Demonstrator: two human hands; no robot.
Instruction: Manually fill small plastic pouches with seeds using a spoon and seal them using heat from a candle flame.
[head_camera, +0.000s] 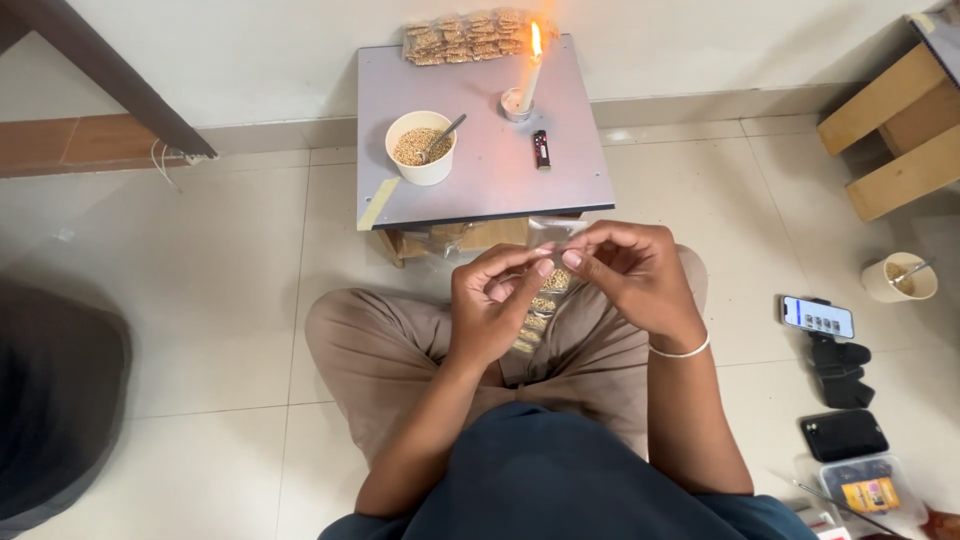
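Observation:
I sit cross-legged on the floor behind a small grey table. My left hand and my right hand meet above my lap, both pinching the top of a clear plastic strip of small grain-filled pouches that hangs down between them. On the table stand a white bowl of grain with a spoon in it, a lit candle in a small holder, and a dark lighter. A pile of filled pouches lies at the table's far edge.
A phone on a black stand sits on the floor to my right, with a paper cup holding a spoon, a dark case and a plastic box nearby. Wooden furniture stands at the far right. A dark shape lies at left.

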